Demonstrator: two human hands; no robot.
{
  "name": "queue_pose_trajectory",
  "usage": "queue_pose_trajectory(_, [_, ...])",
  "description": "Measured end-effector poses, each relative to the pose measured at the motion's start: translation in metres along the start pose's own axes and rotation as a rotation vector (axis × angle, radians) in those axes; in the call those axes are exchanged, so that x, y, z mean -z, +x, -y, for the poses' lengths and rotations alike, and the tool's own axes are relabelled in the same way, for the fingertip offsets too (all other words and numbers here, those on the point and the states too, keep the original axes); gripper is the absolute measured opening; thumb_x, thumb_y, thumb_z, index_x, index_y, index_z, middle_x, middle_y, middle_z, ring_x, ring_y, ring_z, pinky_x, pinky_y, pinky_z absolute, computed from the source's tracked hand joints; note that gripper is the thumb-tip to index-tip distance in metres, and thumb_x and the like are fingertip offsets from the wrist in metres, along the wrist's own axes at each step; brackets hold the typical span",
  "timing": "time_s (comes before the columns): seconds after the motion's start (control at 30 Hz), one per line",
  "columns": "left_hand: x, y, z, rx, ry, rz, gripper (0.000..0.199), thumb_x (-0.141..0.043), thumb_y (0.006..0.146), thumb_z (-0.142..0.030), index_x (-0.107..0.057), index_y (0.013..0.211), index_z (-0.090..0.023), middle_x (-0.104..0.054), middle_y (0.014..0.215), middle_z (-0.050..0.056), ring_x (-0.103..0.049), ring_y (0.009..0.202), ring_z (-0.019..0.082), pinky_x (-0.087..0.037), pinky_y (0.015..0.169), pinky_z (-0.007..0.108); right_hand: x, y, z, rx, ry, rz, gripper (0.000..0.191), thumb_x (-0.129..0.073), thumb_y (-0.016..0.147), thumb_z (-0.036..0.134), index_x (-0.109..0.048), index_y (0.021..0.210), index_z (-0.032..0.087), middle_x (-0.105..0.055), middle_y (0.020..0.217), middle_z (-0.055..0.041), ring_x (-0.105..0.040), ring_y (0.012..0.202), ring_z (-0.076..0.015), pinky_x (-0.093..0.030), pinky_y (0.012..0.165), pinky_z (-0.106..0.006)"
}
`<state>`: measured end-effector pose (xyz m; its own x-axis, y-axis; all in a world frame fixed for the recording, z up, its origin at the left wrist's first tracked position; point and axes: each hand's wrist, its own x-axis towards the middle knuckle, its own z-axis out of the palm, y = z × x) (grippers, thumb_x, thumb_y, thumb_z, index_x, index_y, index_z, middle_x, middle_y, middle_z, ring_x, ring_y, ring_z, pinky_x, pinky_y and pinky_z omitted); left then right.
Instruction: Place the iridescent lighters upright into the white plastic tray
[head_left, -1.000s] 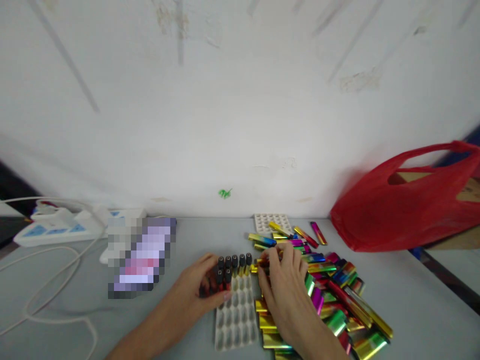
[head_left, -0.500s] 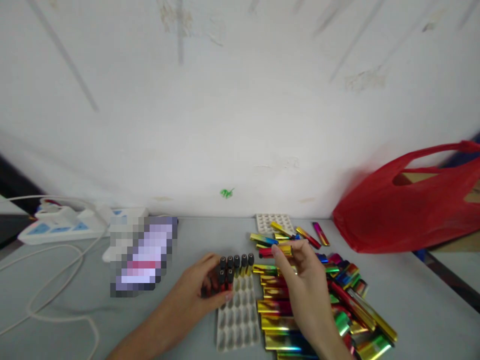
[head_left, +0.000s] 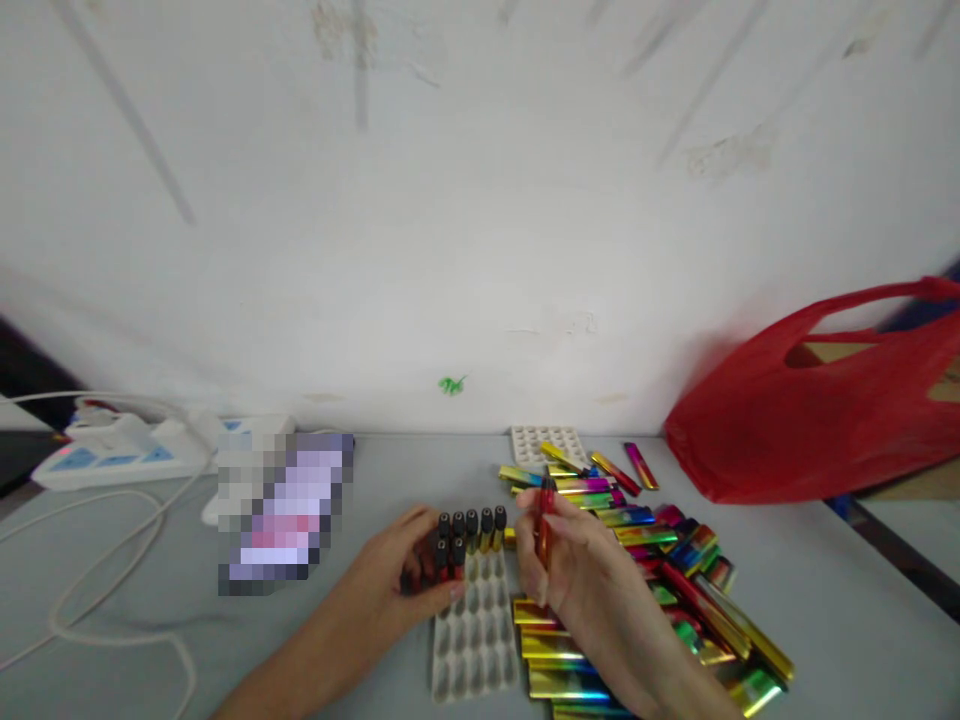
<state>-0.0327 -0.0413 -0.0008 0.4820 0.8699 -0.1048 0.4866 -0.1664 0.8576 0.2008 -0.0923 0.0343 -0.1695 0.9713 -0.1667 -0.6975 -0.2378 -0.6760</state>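
A pale tray (head_left: 474,640) with rows of hollows lies at the bottom centre, and several black-topped tubes (head_left: 472,525) stand in its far rows. At the tray's left far corner, my left hand (head_left: 409,570) is curled round dark and red tubes; the ones deep in the palm are hard to make out. My right hand (head_left: 559,555) pinches a red tube (head_left: 546,520) upright, its dark end up, just right of the tray. Shiny metallic-coloured tubes (head_left: 562,645) lie in a pile under and around my right hand.
A red plastic bag (head_left: 795,420) stands at the right by the wall. A second white tray (head_left: 547,443) lies at the back under some tubes. At the left are a white power strip (head_left: 127,455), loose cables (head_left: 97,632) and a blurred phone (head_left: 300,500).
My right hand has drawn slightly toward the tray and turned the tube from lying flat to upright. My left hand has hardly moved.
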Motion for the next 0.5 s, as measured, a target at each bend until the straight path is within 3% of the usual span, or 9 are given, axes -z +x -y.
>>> queue_pose_trajectory(0.17, [0.0019, -0.0009, -0.0045, -0.007, 0.01, 0.001, 0.023, -0.076, 0.088, -0.04, -0.065, 0.097, -0.021, -0.062, 0.094, 0.0, -0.062, 0.081, 0.021, -0.045, 0.07, 0.03, -0.0002, -0.0002, -0.0033, -0.058, -0.027, 0.022, 0.043, -0.083, 0.095, 0.056, -0.08, 0.104, 0.014, -0.039, 0.07, 0.0074, -0.029, 0.054, -0.0057, -0.023, 0.049, -0.02])
queue_pose_trajectory(0.37, [0.0005, -0.0002, 0.0004, -0.012, 0.005, -0.018, 0.024, -0.077, 0.086, -0.039, -0.065, 0.097, -0.021, -0.062, 0.095, 0.0, -0.061, 0.082, 0.022, -0.046, 0.069, 0.029, -0.0041, -0.0006, -0.0041, -0.131, -0.002, -0.013, 0.055, -0.088, 0.084, 0.07, -0.075, 0.097, 0.018, -0.03, 0.065, 0.0107, -0.017, 0.055, -0.0074, -0.017, 0.049, -0.021])
queue_pose_trajectory(0.5, [-0.0003, -0.0003, 0.0008, -0.019, -0.007, -0.018, 0.024, -0.076, 0.087, -0.04, -0.066, 0.1, -0.022, -0.064, 0.096, 0.001, -0.062, 0.083, 0.022, -0.048, 0.071, 0.029, -0.003, -0.0005, -0.0057, -0.156, -0.004, -0.008, 0.063, -0.087, 0.082, 0.072, -0.055, 0.067, 0.02, -0.024, 0.057, 0.0125, -0.011, 0.05, -0.0064, -0.013, 0.045, -0.022])
